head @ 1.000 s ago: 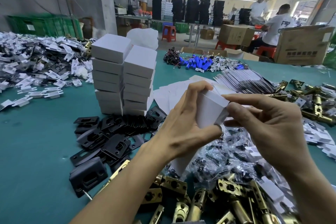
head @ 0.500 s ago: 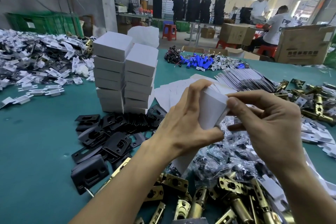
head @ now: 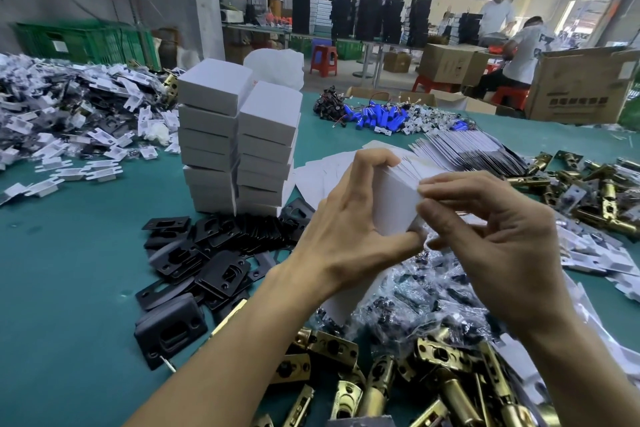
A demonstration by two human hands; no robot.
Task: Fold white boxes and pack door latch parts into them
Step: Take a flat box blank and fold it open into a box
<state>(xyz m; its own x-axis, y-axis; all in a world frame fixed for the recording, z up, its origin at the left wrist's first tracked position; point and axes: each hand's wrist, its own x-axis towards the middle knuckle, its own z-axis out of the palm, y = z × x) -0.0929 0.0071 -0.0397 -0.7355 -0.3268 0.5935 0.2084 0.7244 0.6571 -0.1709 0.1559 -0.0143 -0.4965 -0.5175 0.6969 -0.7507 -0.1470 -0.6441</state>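
White box (head: 394, 208), stacked boxes (head: 239, 135) behind (left), latches (head: 374, 388) below

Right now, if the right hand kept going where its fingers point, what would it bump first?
The white box: the right hand points left at its end and seems to pinch it. The left hand grips it just beyond.

Blue cylindrical batteries (head: 375, 116) are heaped on the teal desk (head: 69, 270); green plastic crates (head: 83, 42) are set against the far wall.
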